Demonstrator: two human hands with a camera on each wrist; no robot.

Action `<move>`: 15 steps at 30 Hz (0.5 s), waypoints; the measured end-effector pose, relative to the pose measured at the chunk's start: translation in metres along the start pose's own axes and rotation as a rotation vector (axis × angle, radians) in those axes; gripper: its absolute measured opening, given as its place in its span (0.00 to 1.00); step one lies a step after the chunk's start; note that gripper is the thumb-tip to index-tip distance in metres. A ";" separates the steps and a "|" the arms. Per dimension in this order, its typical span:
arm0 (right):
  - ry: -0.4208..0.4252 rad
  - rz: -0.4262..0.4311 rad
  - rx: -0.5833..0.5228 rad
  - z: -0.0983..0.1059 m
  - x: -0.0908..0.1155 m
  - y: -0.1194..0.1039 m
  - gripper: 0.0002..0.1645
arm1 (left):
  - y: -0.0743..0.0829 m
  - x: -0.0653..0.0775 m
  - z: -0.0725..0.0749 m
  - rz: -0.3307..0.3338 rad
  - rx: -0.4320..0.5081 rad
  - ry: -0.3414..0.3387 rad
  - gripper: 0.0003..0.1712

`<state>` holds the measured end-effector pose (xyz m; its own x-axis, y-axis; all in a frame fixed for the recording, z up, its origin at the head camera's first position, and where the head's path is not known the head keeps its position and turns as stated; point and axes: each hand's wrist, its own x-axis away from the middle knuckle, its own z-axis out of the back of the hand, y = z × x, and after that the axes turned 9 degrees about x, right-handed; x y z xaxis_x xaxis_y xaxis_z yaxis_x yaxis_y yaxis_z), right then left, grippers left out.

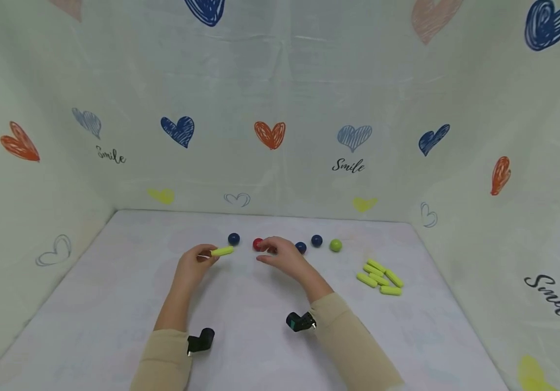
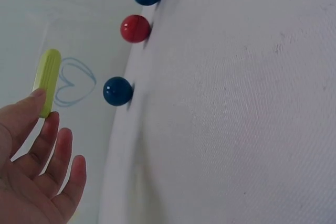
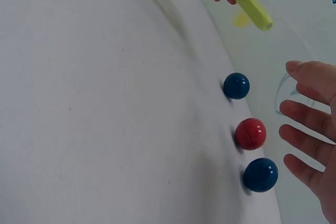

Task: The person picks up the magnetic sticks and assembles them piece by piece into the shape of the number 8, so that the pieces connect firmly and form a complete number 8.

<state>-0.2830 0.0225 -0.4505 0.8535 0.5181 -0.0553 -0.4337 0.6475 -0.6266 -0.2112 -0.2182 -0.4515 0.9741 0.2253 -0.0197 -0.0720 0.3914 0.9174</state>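
Between thumb and fingertips, my left hand [image 1: 194,266] pinches one end of a yellow-green stick [image 1: 222,251], ridged along its side in the left wrist view. The stick is held up above the table, its free end pointing toward the right hand. My right hand [image 1: 285,258] hovers over the row of balls, fingers loosely bent and apart, holding nothing. A red ball [image 3: 250,134] and a blue ball [image 3: 261,174] lie close to its fingertips in the right wrist view. Nearer the left hand sits another blue ball [image 1: 233,239]. In the head view, the right hand partly covers the red ball.
Farther right along the row are two dark blue balls, one at the back [image 1: 316,240], and a green ball [image 1: 335,245]. Several yellow-green sticks [image 1: 391,290] lie grouped on the right of the white table [image 1: 250,336]. A heart-printed sheet [image 1: 309,98] rises behind and beside the table.
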 end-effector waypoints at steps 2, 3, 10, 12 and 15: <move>0.005 0.020 -0.001 -0.002 -0.007 -0.002 0.21 | -0.002 -0.001 0.003 0.010 0.011 0.012 0.17; 0.005 0.024 -0.001 -0.004 -0.010 -0.003 0.21 | -0.002 -0.001 0.004 0.014 0.017 0.016 0.17; -0.008 0.005 0.021 -0.015 -0.029 -0.009 0.21 | -0.006 -0.006 0.008 0.036 0.031 0.025 0.18; 0.002 0.011 0.046 -0.018 -0.035 -0.011 0.21 | -0.008 -0.009 0.010 0.050 0.027 0.025 0.18; 0.028 0.031 0.104 -0.021 -0.045 -0.016 0.20 | -0.010 -0.012 0.014 0.069 0.019 0.030 0.18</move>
<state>-0.3080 -0.0230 -0.4541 0.8464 0.5238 -0.0958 -0.4863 0.6870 -0.5400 -0.2196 -0.2371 -0.4552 0.9599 0.2785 0.0323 -0.1345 0.3566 0.9245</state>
